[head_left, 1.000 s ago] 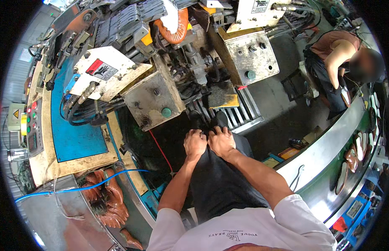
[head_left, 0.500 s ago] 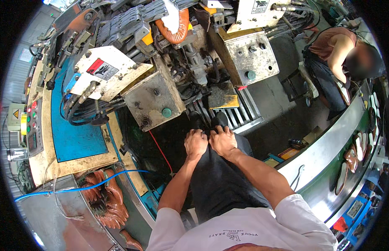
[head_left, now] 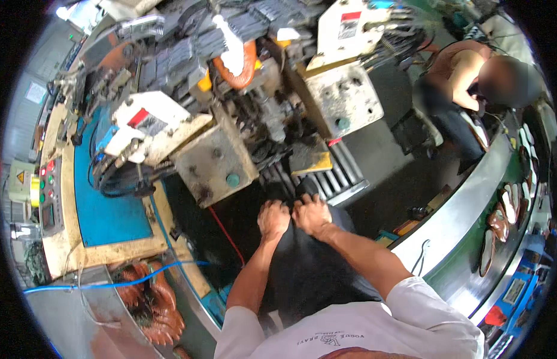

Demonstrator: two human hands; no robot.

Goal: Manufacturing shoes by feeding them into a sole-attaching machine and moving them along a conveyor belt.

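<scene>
Two hands meet at frame centre, the left hand (head_left: 273, 219) and right hand (head_left: 311, 213) both clenched on a dark shoe (head_left: 307, 186) (mostly hidden) just below the grey machine (head_left: 215, 161), with a co-worker (head_left: 464, 90) upper right.

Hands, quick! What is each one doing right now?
Left hand: closed, gripping the dark shoe at the machine.
Right hand: closed, gripping the same dark shoe.

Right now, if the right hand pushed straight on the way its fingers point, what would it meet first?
Probably the dark shoe piece that the right hand already grips, then the ribbed metal grille of the machine just beyond; depth is unclear.
</scene>
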